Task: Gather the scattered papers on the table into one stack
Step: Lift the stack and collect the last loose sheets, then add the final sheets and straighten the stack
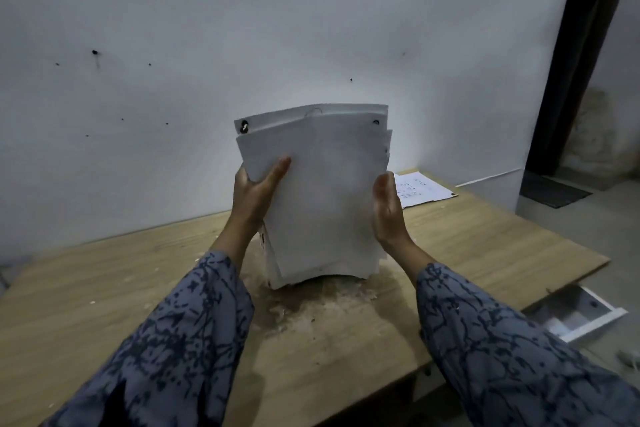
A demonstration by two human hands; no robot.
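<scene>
Upright paper stack (322, 204) blocks the bench (104, 288) centre; open wood left of the stack, a loose sheet (420, 189) lies far right of it

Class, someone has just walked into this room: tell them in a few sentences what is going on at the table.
A person stands a stack of papers upright on the wooden table, bottom edge on the surface. The left hand grips the stack's left edge, thumb across the front; the right hand presses flat against the right edge, as if squaring it. One printed sheet lies apart near the table's far right corner, not yet gathered.
</scene>
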